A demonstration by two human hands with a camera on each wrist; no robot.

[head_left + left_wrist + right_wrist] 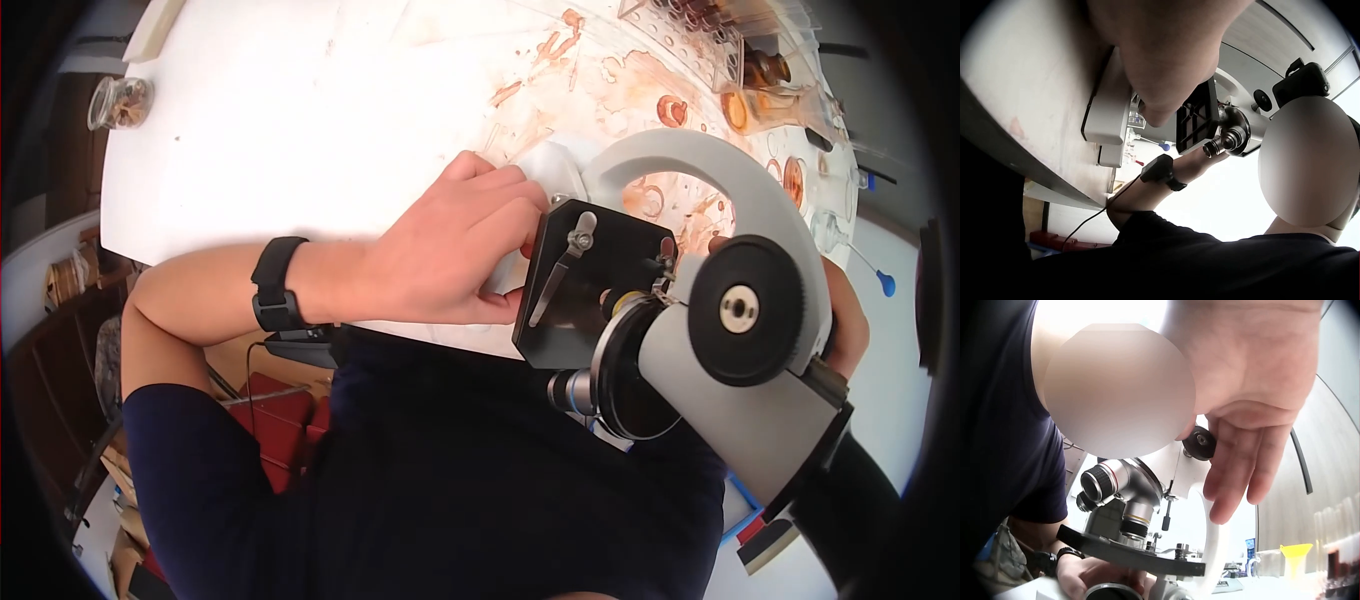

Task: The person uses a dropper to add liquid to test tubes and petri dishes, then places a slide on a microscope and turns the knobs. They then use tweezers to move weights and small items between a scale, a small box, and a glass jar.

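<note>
In the head view a grey microscope point(740, 400) leans over the table, its black stage point(570, 330) tilted. My left hand point(450, 240), fingers curled, reaches under the stage; the stage hides its fingertips. The right wrist view shows that left hand point(1091, 572) around the round mirror point(1113, 592), below the objective point(1137, 519). My right hand point(1247, 394) is beside the focus knob point(1199, 444), thumb at its edge, other fingers extended downward. From the head view, most of the right hand point(848, 320) is behind the microscope's arm.
A glass jar point(122, 103) stands at the table's left edge. Reddish stains point(560, 75) mark the tabletop. A clear tube rack point(690, 40) and a flask with orange contents point(765, 108) are at the upper right. A yellow funnel point(1296, 556) shows in the right wrist view.
</note>
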